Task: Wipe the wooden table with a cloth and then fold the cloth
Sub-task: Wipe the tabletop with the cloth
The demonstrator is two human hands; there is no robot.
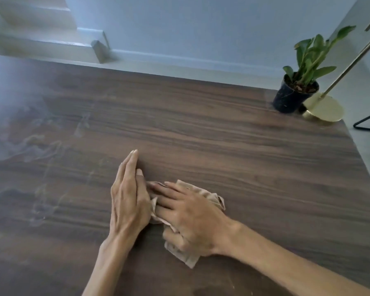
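A small beige cloth (pixel 209 196) lies bunched on the dark wooden table (pixel 222 135), near its front middle. My right hand (pixel 190 218) lies flat on top of the cloth, fingers spread and pointing left, covering most of it. My left hand (pixel 128 199) rests on edge just left of the cloth, fingers straight and together, its thumb side touching the cloth's left edge. Cloth corners stick out below and to the right of my right hand. Pale streaky smears (pixel 41 146) mark the table's left part.
A potted green plant (pixel 295 92) in a black pot stands at the table's far right corner, beside a round brass lamp base (pixel 324 110) with a slanted rod. Beyond the far edge are a white wall and steps.
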